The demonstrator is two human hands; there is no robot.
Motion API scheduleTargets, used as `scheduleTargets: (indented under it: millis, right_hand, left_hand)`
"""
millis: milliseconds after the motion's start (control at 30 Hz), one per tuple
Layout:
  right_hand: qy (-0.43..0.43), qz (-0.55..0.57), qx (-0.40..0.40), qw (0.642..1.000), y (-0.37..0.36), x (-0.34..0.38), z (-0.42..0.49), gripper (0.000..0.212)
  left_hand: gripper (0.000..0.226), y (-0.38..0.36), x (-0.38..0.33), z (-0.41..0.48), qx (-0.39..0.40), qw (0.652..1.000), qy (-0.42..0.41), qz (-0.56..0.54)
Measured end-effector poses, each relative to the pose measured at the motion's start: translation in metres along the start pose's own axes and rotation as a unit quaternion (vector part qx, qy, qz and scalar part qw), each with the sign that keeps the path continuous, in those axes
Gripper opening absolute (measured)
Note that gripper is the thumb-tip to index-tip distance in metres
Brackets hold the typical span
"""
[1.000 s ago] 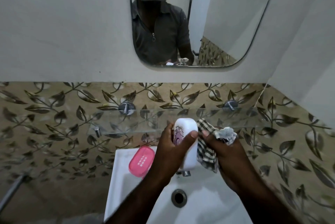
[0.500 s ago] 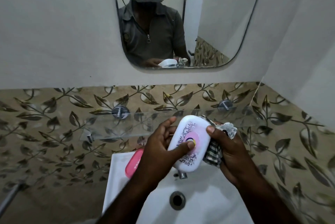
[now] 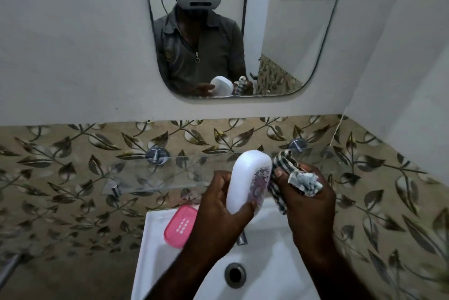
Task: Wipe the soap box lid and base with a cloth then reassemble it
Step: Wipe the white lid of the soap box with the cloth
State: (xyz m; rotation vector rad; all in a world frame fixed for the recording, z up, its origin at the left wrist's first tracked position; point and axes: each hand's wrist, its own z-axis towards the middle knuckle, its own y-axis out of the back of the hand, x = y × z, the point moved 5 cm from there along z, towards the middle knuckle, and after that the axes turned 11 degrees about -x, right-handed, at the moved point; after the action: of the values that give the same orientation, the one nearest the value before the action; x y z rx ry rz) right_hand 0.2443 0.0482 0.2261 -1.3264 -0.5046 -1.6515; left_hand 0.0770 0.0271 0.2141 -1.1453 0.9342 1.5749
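A: Left to right, quick. Far left?
B: Leaf-pattern tiles point(image 3: 60, 178) with a glass shelf point(image 3: 145, 173) on chrome pegs in front. Below, the white sink point(image 3: 155, 246); a pink soap box base point(image 3: 180, 224) lies on its back-left corner, flat, nothing touching it.

A: Left hand?
B: The left hand point(image 3: 218, 207) is curled tight around the white soap box lid point(image 3: 247, 180), thumb at the lower end, fingers behind. The lid stands on end over the sink, tilted, printed purple face turned right.

A: Right hand?
B: The right hand point(image 3: 306, 197) is closed on a bunched checked cloth point(image 3: 286, 173), fingers wrapped over it, frayed pale end sticking out on top. The cloth presses on the lid's right edge, over the print.

A: Anything under the hands?
B: A bit of metal tap point(image 3: 241, 239) shows between the wrists; the drain point(image 3: 235, 275) sits below it.

A: Above?
B: A mirror point(image 3: 303, 32) on the white wall, reflecting the person with a white headset, the lid and the cloth.
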Motion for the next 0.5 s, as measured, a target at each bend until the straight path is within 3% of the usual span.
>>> scheduleTargets:
  millis: [100,300,500]
  right_hand:
    - [-0.01,-0.006,0.045,0.999,-0.006,0.001,-0.01,0.029]
    - [-0.064,0.025,0.038,0.997,-0.009,-0.001,-0.016,0.024]
    - [-0.091,0.017,0.069,0.993,-0.015,-0.002,-0.024,0.031]
  left_hand:
    - [0.034,-0.005,-0.003,-0.004,0.014,0.998,-0.044,0.045]
    - [0.055,-0.006,-0.009,-0.004,0.016,0.994,-0.087,0.06]
    - [0.062,0.001,0.005,0.001,0.012,0.999,0.023,-0.032]
